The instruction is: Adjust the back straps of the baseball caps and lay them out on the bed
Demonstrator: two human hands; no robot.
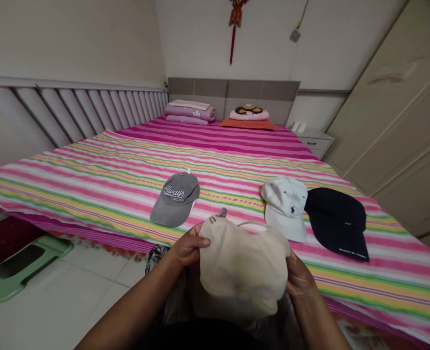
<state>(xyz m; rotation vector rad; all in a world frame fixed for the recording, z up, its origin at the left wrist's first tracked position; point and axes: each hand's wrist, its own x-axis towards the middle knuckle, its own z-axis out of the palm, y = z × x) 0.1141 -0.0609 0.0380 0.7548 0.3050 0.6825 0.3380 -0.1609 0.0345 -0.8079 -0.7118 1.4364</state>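
- Got a rounded cream cloth cap held right between both hands, in front of the bed's near edge.
- Can't call either hand nearer, with contact on both sides.
- Spans crossways from hand to hand; hard to pick a clear long axis from this angle, tbh. See a small greyish buckle-like piece at the far edge, toward the left.
- Just right of the left hand, pinched there at the edge, thumb on top.
- Just left of the right hand, grasped at that edge too; can't tell exactly how the fingertips sit behind.
- Beyond the left hand, on the multicoloured striped fabric bed cover: a grey curved-brim cloth cap with white lettering.
- Beyond the right hand: a white curved-brim cloth cap, with a black long-brimmed cloth cap just beside, farther right.
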